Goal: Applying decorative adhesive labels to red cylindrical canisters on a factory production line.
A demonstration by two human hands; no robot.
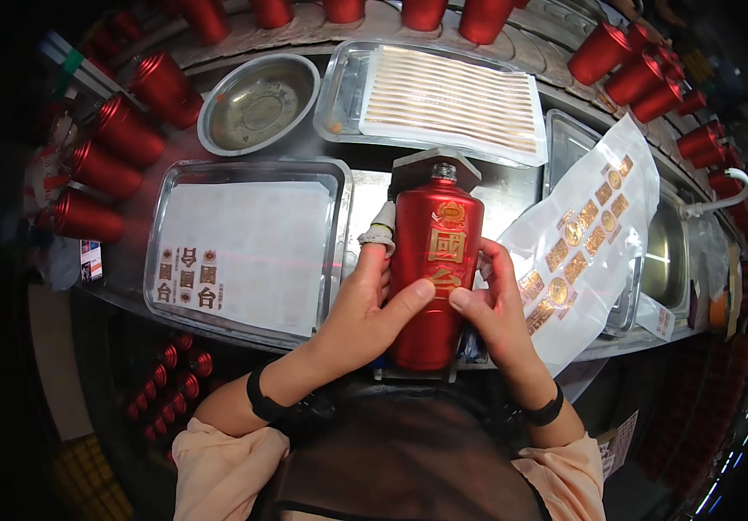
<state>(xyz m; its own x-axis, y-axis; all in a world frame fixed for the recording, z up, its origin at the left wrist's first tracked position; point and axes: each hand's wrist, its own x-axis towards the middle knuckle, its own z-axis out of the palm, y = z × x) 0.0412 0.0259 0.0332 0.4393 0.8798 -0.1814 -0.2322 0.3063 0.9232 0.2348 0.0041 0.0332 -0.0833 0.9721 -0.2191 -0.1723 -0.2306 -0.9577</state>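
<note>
Left hand (367, 300) and right hand (502, 314) around red bottle (437, 271), thumbs (407, 301) inward

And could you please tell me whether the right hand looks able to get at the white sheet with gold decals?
Probably yes: the sheet lies close beside the right hand with nothing visible between, though that hand is on the red bottle for now.

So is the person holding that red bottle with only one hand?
No, the left hand and the right hand are both on the red bottle, one at each side.
</note>
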